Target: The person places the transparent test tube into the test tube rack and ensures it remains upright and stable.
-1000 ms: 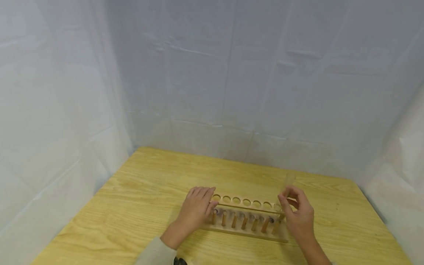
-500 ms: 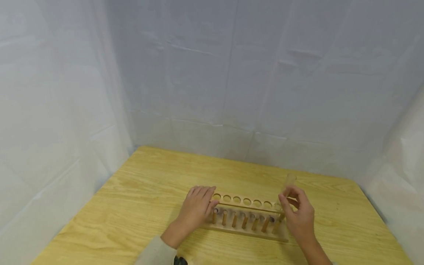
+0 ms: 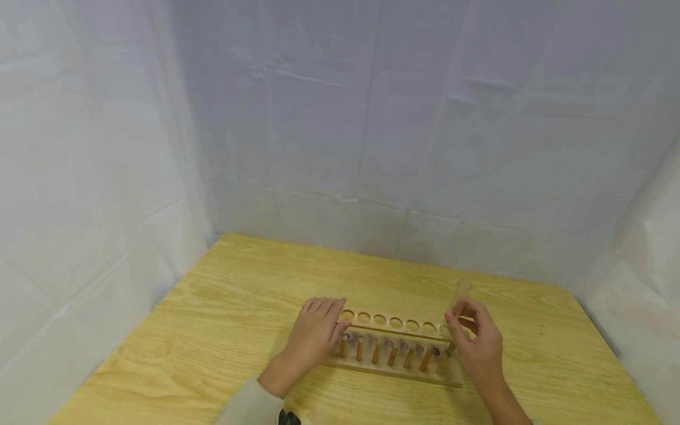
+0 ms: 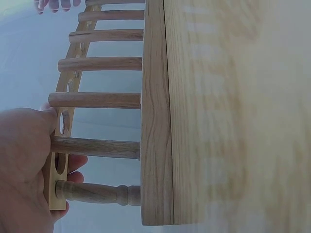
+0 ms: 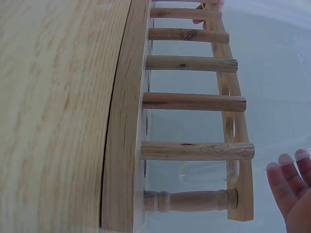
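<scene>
A wooden test tube rack [image 3: 382, 370] stands on the table, with a row of round holes in its top bar and several upright pegs in front. My left hand [image 3: 313, 333] grips the left end of that bar; in the left wrist view its fingers curl behind the bar. At the right end, my right hand [image 3: 482, 342] pinches a clear test tube [image 3: 463, 288] between thumb and fingers. The tube leans a little, and its lower part is in the rightmost hole. In the right wrist view its rounded bottom [image 5: 194, 173] shows faintly below the bar.
The wooden table [image 3: 255, 283] extends around the rack on all sides. White sheeting [image 3: 340, 118] hangs behind the table and along both sides. A small dark object [image 3: 289, 418] shows at the left wrist, by the lower edge of the view.
The upper end of the test tube has shifted very slightly to the left with my right hand. My left hand and the rack stay where they were.
</scene>
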The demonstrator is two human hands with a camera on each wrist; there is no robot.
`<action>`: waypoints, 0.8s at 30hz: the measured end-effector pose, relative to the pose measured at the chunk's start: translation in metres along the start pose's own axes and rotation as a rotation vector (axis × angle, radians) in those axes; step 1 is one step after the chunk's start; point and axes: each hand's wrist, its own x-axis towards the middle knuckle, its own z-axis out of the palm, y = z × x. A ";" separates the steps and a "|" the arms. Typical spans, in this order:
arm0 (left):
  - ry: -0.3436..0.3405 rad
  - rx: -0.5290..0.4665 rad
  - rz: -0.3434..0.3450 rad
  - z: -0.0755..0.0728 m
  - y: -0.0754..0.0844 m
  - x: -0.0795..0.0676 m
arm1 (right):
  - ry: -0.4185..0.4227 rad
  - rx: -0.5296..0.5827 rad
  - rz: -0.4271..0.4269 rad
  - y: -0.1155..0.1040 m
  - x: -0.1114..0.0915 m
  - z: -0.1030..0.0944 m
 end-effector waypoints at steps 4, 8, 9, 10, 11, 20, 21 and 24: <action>-0.011 0.000 -0.004 0.000 0.000 0.000 | -0.004 -0.015 0.008 0.000 0.000 0.000; -0.011 0.000 -0.002 0.001 0.000 0.000 | -0.008 -0.024 0.016 0.000 0.000 0.000; -0.013 -0.002 -0.001 0.001 -0.001 0.000 | -0.010 -0.025 0.017 0.000 0.000 0.000; -0.014 -0.004 -0.001 0.002 -0.001 0.001 | -0.011 -0.026 0.014 0.000 0.000 0.000; -0.016 -0.004 -0.001 0.002 -0.001 0.001 | -0.016 -0.029 0.014 0.000 0.000 0.000; -0.051 -0.017 -0.017 0.002 -0.001 0.001 | -0.012 -0.024 -0.019 -0.001 -0.002 0.001; -0.051 -0.018 -0.018 0.002 -0.001 0.001 | -0.012 -0.025 -0.020 0.000 -0.002 0.001; -0.044 -0.023 -0.019 0.003 -0.001 0.001 | -0.015 -0.034 -0.022 0.000 -0.002 0.002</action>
